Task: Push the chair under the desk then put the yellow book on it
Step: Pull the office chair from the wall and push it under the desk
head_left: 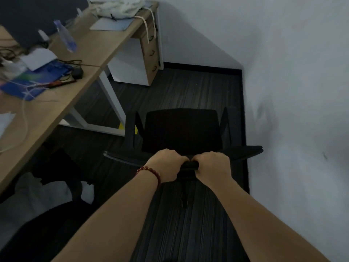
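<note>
A black office chair (181,129) stands on the dark floor between the desk and the right wall, its seat facing away from me. Both hands grip the top of its backrest: my left hand (166,165), with a red bead bracelet at the wrist, and my right hand (213,165) close beside it. The wooden desk (90,59) with white legs runs along the left side. A small patch of yellow (120,126) shows on the floor by the desk leg, behind the chair's left armrest; I cannot tell what it is.
On the desk lie a plastic bottle (65,35), blue folders (37,76), cables, a grey pad and a white cloth bundle (120,8). A drawer unit (151,53) stands under the far end. The white wall (292,91) is close on the right. A second dark chair (37,224) is at lower left.
</note>
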